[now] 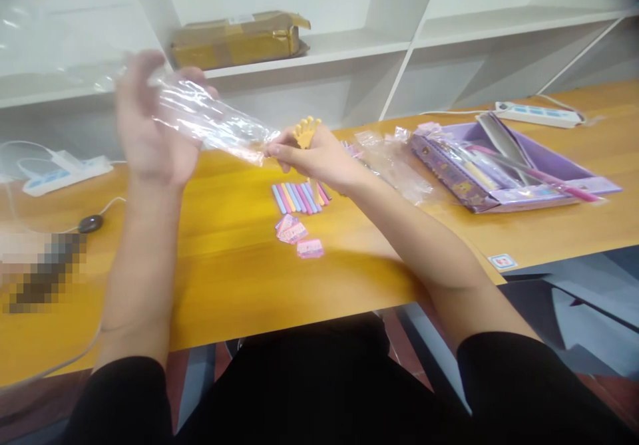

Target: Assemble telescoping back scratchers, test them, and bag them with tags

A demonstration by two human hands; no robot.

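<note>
My left hand [160, 122] is raised on the left, its fingers blurred and curled about a clear plastic bag [210, 116]. The bag stretches across to my right hand [312, 152], which pinches its lower end between thumb and finger. A yellow hand-shaped piece [305, 132] sticks up out of my right hand, and a pale yellow stick shows beneath it. Below on the table lies a row of pastel pink, blue and yellow sticks [298, 198]. Nearer to me are several small pink printed cards [310, 249].
To the right, a purple box [464, 192] holds packaged items, beside crumpled clear wrappers [394, 165]. Power strips [539, 115] lie at the back right and left. A cardboard box [239, 39] sits on the white shelf [349, 42]. A cable runs along the left of the wooden table [234, 285].
</note>
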